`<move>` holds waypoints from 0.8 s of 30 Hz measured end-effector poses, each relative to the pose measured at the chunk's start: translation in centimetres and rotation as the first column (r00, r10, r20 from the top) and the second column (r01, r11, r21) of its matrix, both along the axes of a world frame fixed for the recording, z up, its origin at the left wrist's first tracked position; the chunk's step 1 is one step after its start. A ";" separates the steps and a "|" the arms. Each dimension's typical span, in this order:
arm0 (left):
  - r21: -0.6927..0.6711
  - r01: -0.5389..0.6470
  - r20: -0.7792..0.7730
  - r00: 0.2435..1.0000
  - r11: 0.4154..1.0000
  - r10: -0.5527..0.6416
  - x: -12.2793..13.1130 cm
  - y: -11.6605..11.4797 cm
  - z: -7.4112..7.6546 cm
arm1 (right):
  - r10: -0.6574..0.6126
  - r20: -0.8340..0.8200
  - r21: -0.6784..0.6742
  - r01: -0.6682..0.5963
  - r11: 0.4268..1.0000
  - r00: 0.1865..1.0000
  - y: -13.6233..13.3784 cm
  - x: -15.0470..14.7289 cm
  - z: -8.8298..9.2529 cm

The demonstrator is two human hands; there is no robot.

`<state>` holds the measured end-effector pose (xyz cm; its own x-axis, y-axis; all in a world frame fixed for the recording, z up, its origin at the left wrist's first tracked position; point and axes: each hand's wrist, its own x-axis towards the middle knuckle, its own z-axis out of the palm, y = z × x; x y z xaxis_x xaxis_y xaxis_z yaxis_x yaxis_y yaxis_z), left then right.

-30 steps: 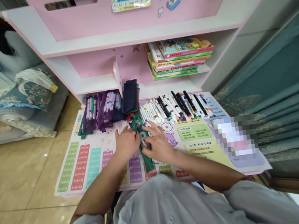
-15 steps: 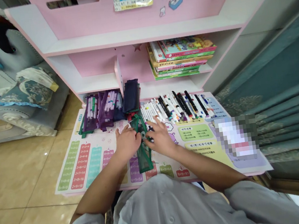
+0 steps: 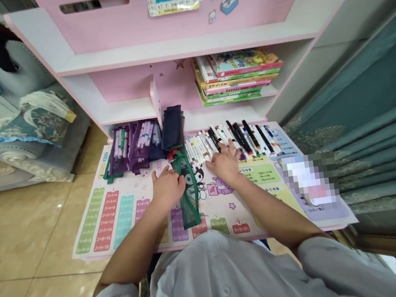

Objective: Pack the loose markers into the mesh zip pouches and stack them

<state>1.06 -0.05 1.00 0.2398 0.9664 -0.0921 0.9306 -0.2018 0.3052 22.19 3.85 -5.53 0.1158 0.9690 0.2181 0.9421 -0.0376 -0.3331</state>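
- looking down through the head camera: my right hand [image 3: 226, 163] has left the green mesh zip pouch [image 3: 189, 196], where it sat beside the left half a second ago, and now lies at the near edge of the row of loose marker pens [image 3: 231, 139].
- right hand: fingers spread and flat across the marker ends, open, with nothing lifted that i can see.
- left hand [image 3: 167, 188]: it has not moved, with fingers curled onto the pouch's left rim near the mouth, pinning it to the printed multiplication desk mat [image 3: 119, 213].
- the green pouch lies lengthwise toward me at mid-desk, between the two hands, with only the left touching it. i cannot tell what is inside.
- with the right hand away, the cartoon figures on the mat beside the pouch show.
- counts: one green pouch, two purple mesh pouches [image 3: 129, 146] stuffed with pens, and one dark navy pouch [image 3: 172, 127] leaning at the shelf.
- the loose markers number well over a dozen, too tightly packed for an exact count.
- one stack of picture books [image 3: 235, 77] sits in the pink-and-white desk shelf [image 3: 184, 47].
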 end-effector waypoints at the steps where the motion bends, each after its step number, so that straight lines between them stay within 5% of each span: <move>1: -0.001 0.003 0.009 1.000 1.000 -0.003 0.0 0.0 -0.1 | 0.004 0.000 -0.003 -0.004 1.000 1.000 0.0 0.0 -0.1; 13: -0.074 0.002 0.074 0.997 0.997 0.004 0.3 0.4 -0.2 | 0.054 -0.098 0.214 -0.032 0.976 0.994 -1.7 -0.9 2.3; 24: -0.012 0.000 0.015 1.000 1.000 0.000 -0.3 0.6 -0.5 | 0.304 -0.169 0.362 -0.227 0.904 0.938 -5.4 -2.6 4.8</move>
